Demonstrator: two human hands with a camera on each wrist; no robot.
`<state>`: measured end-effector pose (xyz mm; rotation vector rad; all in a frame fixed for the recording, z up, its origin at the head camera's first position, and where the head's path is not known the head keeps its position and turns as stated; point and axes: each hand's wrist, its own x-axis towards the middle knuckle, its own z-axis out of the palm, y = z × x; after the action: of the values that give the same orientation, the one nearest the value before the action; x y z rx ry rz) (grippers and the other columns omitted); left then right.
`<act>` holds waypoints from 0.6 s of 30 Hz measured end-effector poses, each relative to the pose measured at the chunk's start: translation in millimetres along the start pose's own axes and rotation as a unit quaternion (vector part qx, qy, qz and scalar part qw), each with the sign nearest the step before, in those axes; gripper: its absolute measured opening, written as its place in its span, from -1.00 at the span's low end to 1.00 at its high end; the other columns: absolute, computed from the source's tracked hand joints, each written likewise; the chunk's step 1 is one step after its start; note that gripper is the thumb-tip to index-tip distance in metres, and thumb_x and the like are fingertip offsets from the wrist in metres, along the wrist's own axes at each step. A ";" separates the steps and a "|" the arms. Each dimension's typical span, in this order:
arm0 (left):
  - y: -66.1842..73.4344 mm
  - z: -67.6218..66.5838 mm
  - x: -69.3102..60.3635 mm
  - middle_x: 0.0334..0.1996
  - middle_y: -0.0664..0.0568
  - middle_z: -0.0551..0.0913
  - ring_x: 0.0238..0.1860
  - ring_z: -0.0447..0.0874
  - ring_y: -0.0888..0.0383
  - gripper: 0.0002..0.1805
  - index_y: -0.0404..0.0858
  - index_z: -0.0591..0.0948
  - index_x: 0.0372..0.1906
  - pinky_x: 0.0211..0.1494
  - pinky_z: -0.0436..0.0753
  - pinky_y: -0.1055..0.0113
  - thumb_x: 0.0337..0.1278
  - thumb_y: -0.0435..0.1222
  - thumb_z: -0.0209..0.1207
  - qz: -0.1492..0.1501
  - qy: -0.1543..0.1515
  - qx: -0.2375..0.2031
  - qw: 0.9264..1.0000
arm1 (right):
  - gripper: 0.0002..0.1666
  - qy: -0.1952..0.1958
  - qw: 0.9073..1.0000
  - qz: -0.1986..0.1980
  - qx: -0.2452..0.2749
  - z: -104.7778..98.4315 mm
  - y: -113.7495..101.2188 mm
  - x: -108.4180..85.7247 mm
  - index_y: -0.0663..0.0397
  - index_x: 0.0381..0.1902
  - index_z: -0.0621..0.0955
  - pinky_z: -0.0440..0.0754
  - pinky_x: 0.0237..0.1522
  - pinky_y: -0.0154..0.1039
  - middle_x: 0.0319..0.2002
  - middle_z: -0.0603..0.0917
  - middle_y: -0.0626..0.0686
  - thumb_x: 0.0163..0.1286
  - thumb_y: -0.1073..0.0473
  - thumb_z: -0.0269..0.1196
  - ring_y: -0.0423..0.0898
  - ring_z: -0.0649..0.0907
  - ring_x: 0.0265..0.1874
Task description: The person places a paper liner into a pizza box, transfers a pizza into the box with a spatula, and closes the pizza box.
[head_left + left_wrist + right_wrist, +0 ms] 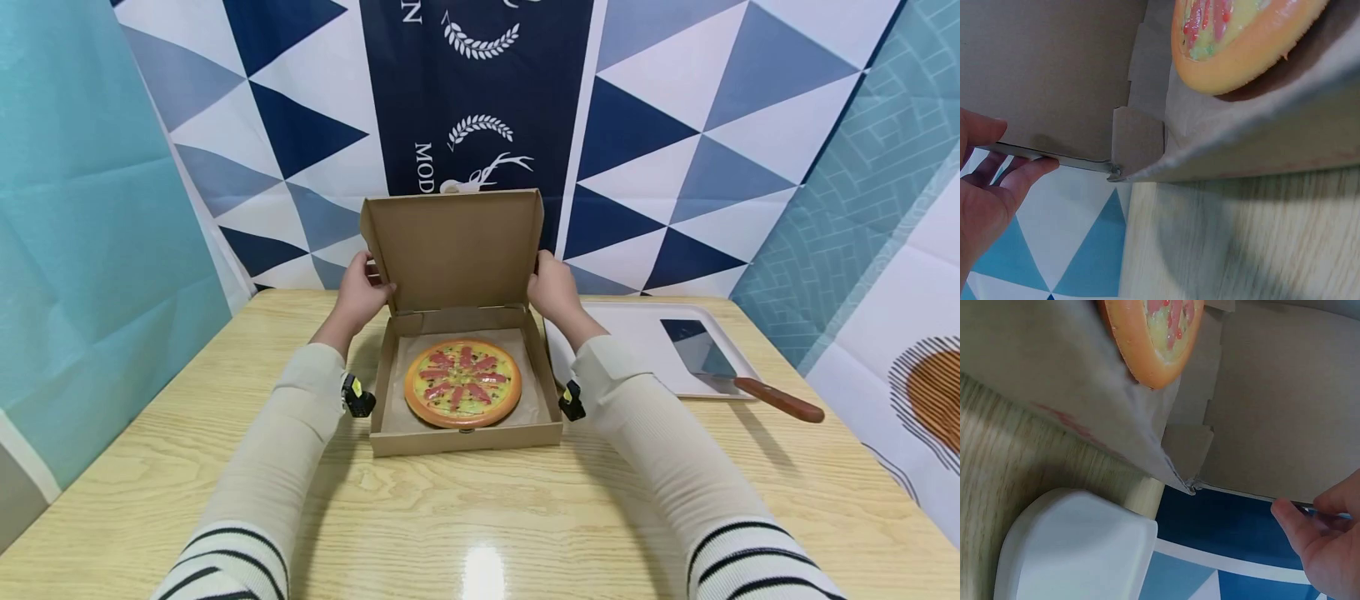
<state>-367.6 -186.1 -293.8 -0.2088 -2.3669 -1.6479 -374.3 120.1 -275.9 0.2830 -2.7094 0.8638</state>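
Note:
A brown cardboard pizza box (pixel 465 440) stands on the wooden table with its lid (pixel 459 250) raised upright at the back. Inside, on a sheet of paper (pixel 531 367), lies a whole round pizza (pixel 462 383) with an orange crust and red strips on top. My left hand (pixel 362 292) pinches the lid's left edge; in the left wrist view its thumb and fingers (pixel 1025 178) lie on either side of the cardboard. At the lid's right edge, my right hand (pixel 553 287) grips the cardboard the same way, also seen in the right wrist view.
Right of the box lies a white tray (pixel 637 333), partly behind my right arm. A wide flat spatula (pixel 701 354) rests on it, its wooden handle (pixel 780 398) sticking out past the tray's front rim. A patterned cloth (pixel 645 150) hangs close behind the table (pixel 450 508).

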 end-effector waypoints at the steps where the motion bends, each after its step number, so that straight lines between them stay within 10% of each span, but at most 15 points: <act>1: -0.6 -0.1 -0.4 0.18 -0.36 0.39 0.22 0.43 -0.21 -0.37 -0.42 0.21 0.34 0.14 0.56 -0.01 0.18 -0.56 0.15 0.004 -0.001 0.004 1.000 | -0.50 0.002 1.000 -0.003 -0.001 -0.4 0.3 -1.1 0.48 0.30 0.30 0.54 0.05 0.15 0.09 0.52 0.44 0.45 0.35 -0.03 0.34 0.55 0.04; 18: -6.3 -5.9 -10.9 0.18 -0.30 0.41 0.22 0.43 -0.19 -0.34 -0.35 0.30 0.31 0.11 0.60 -0.01 0.08 -0.55 0.27 0.014 -0.013 0.026 0.999 | -0.83 0.048 0.998 -0.034 0.017 -3.3 2.7 -15.9 0.36 -0.13 0.48 0.52 -0.23 0.04 -0.28 0.57 0.28 0.38 0.37 0.02 0.19 0.56 -0.29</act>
<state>-358.1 -193.6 -300.6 -0.2551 -2.4119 -1.5787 -359.3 125.7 -279.9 0.3293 -2.5834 0.8812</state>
